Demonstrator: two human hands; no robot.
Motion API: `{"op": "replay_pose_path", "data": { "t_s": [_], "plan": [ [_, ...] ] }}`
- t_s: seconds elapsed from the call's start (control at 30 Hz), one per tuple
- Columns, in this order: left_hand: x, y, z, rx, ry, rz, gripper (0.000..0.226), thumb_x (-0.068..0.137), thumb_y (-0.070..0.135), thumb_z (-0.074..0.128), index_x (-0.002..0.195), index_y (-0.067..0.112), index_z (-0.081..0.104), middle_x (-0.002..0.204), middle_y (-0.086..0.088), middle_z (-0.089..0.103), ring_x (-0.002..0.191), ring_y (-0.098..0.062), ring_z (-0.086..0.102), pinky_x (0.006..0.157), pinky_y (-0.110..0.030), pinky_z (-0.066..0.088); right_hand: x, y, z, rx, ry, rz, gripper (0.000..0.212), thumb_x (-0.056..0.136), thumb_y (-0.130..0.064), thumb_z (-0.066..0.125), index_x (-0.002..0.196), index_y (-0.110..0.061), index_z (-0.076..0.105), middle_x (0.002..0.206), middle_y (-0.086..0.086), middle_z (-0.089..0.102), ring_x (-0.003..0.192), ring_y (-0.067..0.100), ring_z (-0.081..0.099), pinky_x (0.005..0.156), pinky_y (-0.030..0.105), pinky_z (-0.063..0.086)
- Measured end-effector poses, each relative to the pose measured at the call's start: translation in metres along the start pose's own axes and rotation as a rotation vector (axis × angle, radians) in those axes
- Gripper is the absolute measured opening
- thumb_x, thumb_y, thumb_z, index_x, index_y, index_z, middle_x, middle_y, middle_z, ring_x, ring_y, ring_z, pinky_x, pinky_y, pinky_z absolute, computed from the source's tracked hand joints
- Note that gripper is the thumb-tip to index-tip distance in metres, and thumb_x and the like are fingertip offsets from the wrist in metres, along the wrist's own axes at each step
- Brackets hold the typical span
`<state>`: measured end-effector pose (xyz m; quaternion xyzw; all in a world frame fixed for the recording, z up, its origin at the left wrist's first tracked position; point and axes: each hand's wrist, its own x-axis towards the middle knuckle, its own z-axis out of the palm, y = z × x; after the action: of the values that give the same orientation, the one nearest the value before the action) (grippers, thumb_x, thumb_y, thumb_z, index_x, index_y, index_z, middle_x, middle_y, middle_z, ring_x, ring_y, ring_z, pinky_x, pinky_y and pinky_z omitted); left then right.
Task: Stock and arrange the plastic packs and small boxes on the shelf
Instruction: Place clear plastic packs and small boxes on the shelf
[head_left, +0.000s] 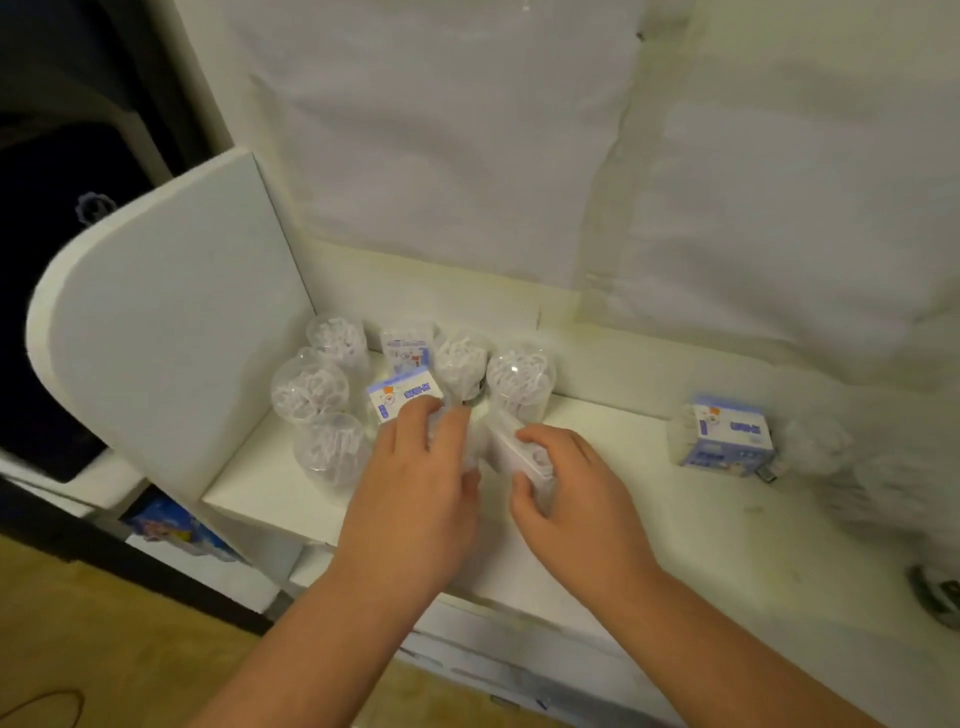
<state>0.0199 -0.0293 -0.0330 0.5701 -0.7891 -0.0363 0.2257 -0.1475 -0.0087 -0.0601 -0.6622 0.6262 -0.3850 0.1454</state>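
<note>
The left hand (415, 467) is closing over a clear plastic pack (451, 434), its fingers hiding most of it, while the right hand (558, 486) is gripping a small white box (514, 451) whose face is blurring beyond reading. Both are sitting on the white shelf (649, 499), just in front of a cluster of round transparent tubs (310, 391) holding pale curled pieces, with a printed blue-and-white box (404, 397) standing among them. Well to the right, another blue box (727, 437) is standing beside crumpled clear wrapping (815, 441) that is smearing into the backing.
</note>
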Motion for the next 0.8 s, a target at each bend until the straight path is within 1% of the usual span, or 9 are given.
{"op": "replay_pose_path", "data": {
  "t_s": [0.1, 0.23, 0.33, 0.4, 0.5, 0.57, 0.63, 0.73, 0.8],
  "plan": [
    [-0.005, 0.011, -0.007, -0.109, 0.032, 0.02, 0.052, 0.076, 0.026, 0.075, 0.123, 0.02, 0.055, 0.129, -0.007, 0.048, 0.114, -0.03, 0.052, 0.091, -0.039, 0.048, -0.013, 0.001, -0.027, 0.002, 0.057, 0.003, 0.039, 0.081, -0.027, 0.061, 0.116, -0.041, 0.051, 0.108, -0.023, 0.057, 0.095, -0.016, 0.05, 0.08, 0.0, 0.034],
    [-0.01, 0.041, -0.018, -0.265, 0.038, 0.032, 0.054, 0.075, 0.032, 0.077, 0.126, 0.026, 0.059, 0.128, 0.0, 0.053, 0.119, -0.02, 0.049, 0.098, -0.03, 0.042, -0.03, 0.008, -0.07, 0.006, 0.171, 0.007, 0.039, 0.084, -0.025, 0.067, 0.116, -0.042, 0.054, 0.108, -0.023, 0.058, 0.1, -0.012, 0.052, 0.081, 0.001, 0.034],
    [-0.017, 0.071, -0.022, -0.311, 0.029, 0.083, 0.054, 0.075, 0.031, 0.079, 0.125, 0.026, 0.061, 0.122, 0.005, 0.054, 0.115, -0.016, 0.049, 0.094, -0.02, 0.034, -0.051, 0.021, -0.109, -0.002, 0.262, 0.034, 0.042, 0.083, -0.019, 0.073, 0.117, -0.039, 0.057, 0.106, -0.023, 0.058, 0.096, -0.006, 0.054, 0.081, 0.003, 0.037],
    [-0.026, 0.096, -0.024, -0.333, 0.019, 0.126, 0.054, 0.074, 0.029, 0.081, 0.124, 0.025, 0.063, 0.119, 0.005, 0.055, 0.112, -0.017, 0.051, 0.095, -0.021, 0.035, -0.074, 0.031, -0.139, -0.004, 0.32, 0.065, 0.041, 0.083, -0.019, 0.072, 0.116, -0.039, 0.057, 0.109, -0.027, 0.056, 0.097, -0.005, 0.055, 0.08, 0.006, 0.039],
    [-0.044, 0.139, -0.023, -0.356, 0.001, 0.196, 0.054, 0.074, 0.03, 0.082, 0.125, 0.026, 0.064, 0.119, 0.004, 0.054, 0.111, -0.017, 0.053, 0.096, -0.025, 0.039, -0.121, 0.044, -0.186, -0.03, 0.405, 0.098, 0.037, 0.084, -0.031, 0.068, 0.114, -0.047, 0.052, 0.112, -0.031, 0.053, 0.099, -0.007, 0.054, 0.077, 0.005, 0.041],
    [-0.06, 0.17, -0.021, -0.372, -0.015, 0.229, 0.054, 0.075, 0.034, 0.08, 0.126, 0.028, 0.063, 0.118, 0.01, 0.05, 0.108, -0.008, 0.051, 0.092, -0.012, 0.035, -0.16, 0.054, -0.216, -0.046, 0.442, 0.117, 0.033, 0.085, -0.036, 0.066, 0.111, -0.048, 0.05, 0.112, -0.033, 0.051, 0.101, -0.009, 0.053, 0.077, 0.004, 0.04],
    [-0.081, 0.203, -0.019, -0.386, -0.037, 0.262, 0.054, 0.076, 0.039, 0.077, 0.127, 0.031, 0.062, 0.118, 0.017, 0.045, 0.104, 0.003, 0.047, 0.086, -0.002, 0.031, -0.203, 0.061, -0.244, -0.024, 0.476, 0.156, 0.029, 0.086, -0.039, 0.066, 0.111, -0.046, 0.052, 0.114, -0.034, 0.05, 0.104, -0.008, 0.052, 0.075, 0.009, 0.046],
    [-0.112, 0.252, -0.017, -0.413, -0.052, 0.334, 0.053, 0.075, 0.048, 0.073, 0.126, 0.037, 0.06, 0.116, 0.024, 0.041, 0.104, 0.013, 0.044, 0.083, -0.001, 0.033, -0.263, 0.068, -0.282, -0.065, 0.551, 0.17, 0.028, 0.085, -0.05, 0.057, 0.112, -0.047, 0.05, 0.116, -0.035, 0.05, 0.107, -0.013, 0.05, 0.073, 0.005, 0.044],
    [-0.136, 0.289, -0.017, -0.44, -0.046, 0.402, 0.054, 0.073, 0.055, 0.067, 0.124, 0.041, 0.058, 0.115, 0.026, 0.04, 0.11, 0.016, 0.043, 0.085, 0.0, 0.032, -0.301, 0.072, -0.306, -0.056, 0.599, 0.179, 0.029, 0.084, -0.051, 0.055, 0.112, -0.047, 0.05, 0.114, -0.032, 0.051, 0.107, -0.009, 0.051, 0.072, 0.008, 0.047]
  ]
}}
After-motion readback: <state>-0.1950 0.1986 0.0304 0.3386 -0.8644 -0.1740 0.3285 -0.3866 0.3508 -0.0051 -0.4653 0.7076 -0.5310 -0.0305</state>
